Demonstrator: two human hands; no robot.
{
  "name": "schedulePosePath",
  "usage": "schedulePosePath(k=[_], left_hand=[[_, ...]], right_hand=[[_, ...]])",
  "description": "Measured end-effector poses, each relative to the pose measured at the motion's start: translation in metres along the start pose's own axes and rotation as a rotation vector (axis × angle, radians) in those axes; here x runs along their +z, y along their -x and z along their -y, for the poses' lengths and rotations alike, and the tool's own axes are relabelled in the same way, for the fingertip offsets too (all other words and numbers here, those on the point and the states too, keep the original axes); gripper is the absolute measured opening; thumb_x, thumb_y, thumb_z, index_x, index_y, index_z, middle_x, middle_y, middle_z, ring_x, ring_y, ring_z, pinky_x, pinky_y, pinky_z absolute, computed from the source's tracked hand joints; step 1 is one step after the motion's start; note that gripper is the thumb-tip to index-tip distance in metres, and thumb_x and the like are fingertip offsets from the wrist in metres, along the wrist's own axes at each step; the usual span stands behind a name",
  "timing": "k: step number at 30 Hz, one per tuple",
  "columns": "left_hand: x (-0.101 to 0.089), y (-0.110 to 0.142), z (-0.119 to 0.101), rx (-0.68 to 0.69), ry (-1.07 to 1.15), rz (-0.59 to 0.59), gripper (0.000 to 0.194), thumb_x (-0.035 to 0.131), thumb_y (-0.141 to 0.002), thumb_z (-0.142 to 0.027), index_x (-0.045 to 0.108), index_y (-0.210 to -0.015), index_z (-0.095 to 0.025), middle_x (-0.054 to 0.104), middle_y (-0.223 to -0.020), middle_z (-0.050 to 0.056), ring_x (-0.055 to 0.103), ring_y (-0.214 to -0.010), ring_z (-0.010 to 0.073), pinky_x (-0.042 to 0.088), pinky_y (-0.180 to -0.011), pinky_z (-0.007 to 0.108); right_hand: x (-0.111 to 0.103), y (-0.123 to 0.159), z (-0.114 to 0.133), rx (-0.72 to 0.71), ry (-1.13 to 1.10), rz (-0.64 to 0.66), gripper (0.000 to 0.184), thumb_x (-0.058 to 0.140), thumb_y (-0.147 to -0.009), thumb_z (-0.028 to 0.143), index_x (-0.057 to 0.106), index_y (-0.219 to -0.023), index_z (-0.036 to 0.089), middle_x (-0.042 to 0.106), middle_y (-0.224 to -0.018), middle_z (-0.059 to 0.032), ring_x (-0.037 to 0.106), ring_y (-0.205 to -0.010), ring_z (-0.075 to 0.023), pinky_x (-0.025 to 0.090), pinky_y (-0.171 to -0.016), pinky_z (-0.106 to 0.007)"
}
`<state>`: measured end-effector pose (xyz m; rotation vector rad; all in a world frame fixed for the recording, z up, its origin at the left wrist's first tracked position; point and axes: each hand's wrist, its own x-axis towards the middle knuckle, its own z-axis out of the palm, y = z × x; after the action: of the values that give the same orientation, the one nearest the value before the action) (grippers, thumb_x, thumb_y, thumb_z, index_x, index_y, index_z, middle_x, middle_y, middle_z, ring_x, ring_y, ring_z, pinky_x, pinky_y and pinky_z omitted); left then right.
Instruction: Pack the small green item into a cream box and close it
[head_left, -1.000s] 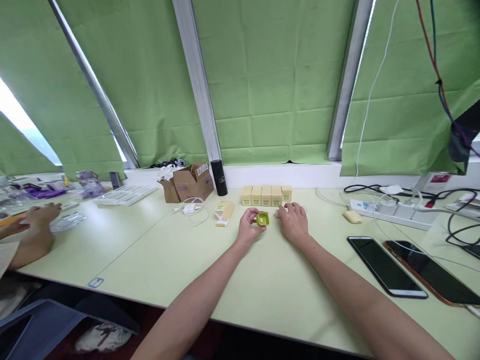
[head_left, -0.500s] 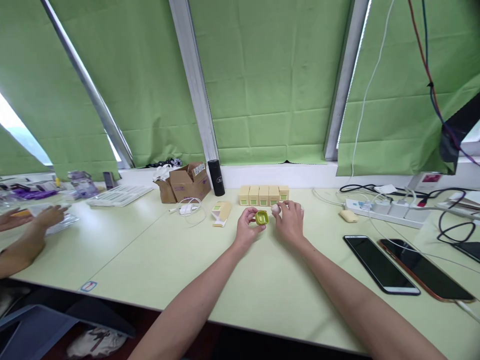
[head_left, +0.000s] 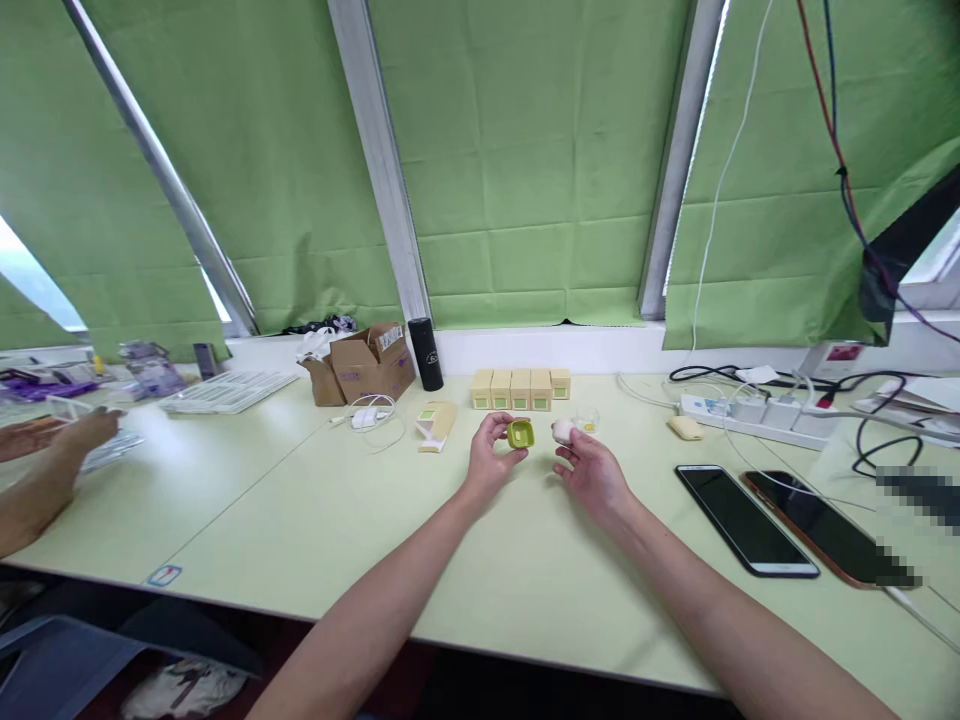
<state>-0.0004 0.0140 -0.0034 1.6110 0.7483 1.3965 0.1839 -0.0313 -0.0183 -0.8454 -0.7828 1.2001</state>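
My left hand (head_left: 491,460) is closed around a small yellow-green square case (head_left: 520,433), its hollow side facing me. To its right, my right hand (head_left: 594,470) is turned partly palm up and pinches a small white rounded piece (head_left: 562,431), too small to name. A clear plastic piece (head_left: 587,420) with a bit of yellow lies just beyond the right fingers. Behind both hands stands a row of several small cream boxes (head_left: 511,390). An opened cream box (head_left: 436,426) lies on its side left of my left hand.
Two phones (head_left: 746,520) and a power strip (head_left: 757,418) with cables lie on the right. At the back left are a black bottle (head_left: 425,355), an open cardboard box (head_left: 371,368) and a white charger (head_left: 369,417). Another person's hands (head_left: 82,435) work at far left.
My right hand has rolled from palm down to palm up, with the white piece in its fingers. The clear plastic piece beyond it now shows. The left hand keeps hold of the yellow-green case.
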Motion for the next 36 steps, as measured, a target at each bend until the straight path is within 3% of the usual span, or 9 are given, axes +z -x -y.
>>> schedulePosePath(k=[3,10,22,28,32,36], left_hand=[[0.0,0.001,-0.002,0.006,0.002,0.003,0.052,0.081,-0.065,-0.014,0.053,-0.108,-0.021,0.076,-0.122,0.012,0.07,-0.115,0.0263,0.047,-0.096,0.038],[0.001,0.002,-0.004,0.028,-0.017,0.008,0.049,0.078,-0.067,-0.013,0.053,-0.108,-0.021,0.076,-0.121,0.011,0.069,-0.113,0.0252,0.048,-0.098,0.039],[0.0,0.004,-0.001,0.033,-0.092,0.006,0.049,0.079,-0.069,-0.011,0.054,-0.11,-0.021,0.074,-0.123,0.011,0.068,-0.115,0.0257,0.046,-0.101,0.041],[-0.002,0.002,0.007,0.027,-0.149,-0.034,0.051,0.081,-0.067,-0.012,0.058,-0.111,-0.021,0.071,-0.122,0.01,0.068,-0.116,0.0256,0.045,-0.101,0.04],[-0.003,0.002,0.011,0.032,-0.177,-0.051,0.051,0.081,-0.067,-0.012,0.059,-0.112,-0.021,0.069,-0.121,0.009,0.067,-0.115,0.0256,0.046,-0.101,0.04],[-0.003,0.001,0.012,0.036,-0.185,-0.048,0.051,0.081,-0.067,-0.011,0.059,-0.112,-0.022,0.068,-0.123,0.01,0.067,-0.115,0.0262,0.047,-0.101,0.041]], right_hand=[[0.011,0.01,0.006,0.069,-0.139,-0.029,0.041,0.091,-0.064,0.051,0.071,-0.091,0.027,0.072,-0.094,-0.004,0.065,-0.082,-0.0205,0.056,-0.062,-0.031],[0.021,0.02,0.018,0.038,-0.154,0.059,0.052,0.096,-0.061,0.043,0.069,-0.102,0.027,0.078,-0.103,-0.0065,0.067,-0.099,-0.0245,0.054,-0.068,-0.031],[0.016,0.008,0.013,-0.078,-0.066,-0.027,0.053,0.097,-0.05,0.034,0.071,-0.095,0.023,0.066,-0.092,0.0004,0.066,-0.075,-0.0156,0.057,-0.067,-0.032],[0.004,-0.001,0.007,0.054,0.095,-0.079,0.046,0.092,-0.049,0.027,0.076,-0.091,0.018,0.071,-0.089,-0.0034,0.056,-0.063,-0.0119,0.045,-0.049,-0.026],[0.003,0.0,0.009,0.106,0.005,-0.055,0.045,0.092,-0.048,0.023,0.078,-0.091,0.019,0.077,-0.102,-0.0077,0.057,-0.066,-0.0131,0.047,-0.051,-0.027],[0.006,0.002,0.016,0.059,-0.044,-0.001,0.048,0.093,-0.05,0.025,0.078,-0.095,0.02,0.078,-0.104,-0.0078,0.058,-0.067,-0.013,0.049,-0.054,-0.027]])
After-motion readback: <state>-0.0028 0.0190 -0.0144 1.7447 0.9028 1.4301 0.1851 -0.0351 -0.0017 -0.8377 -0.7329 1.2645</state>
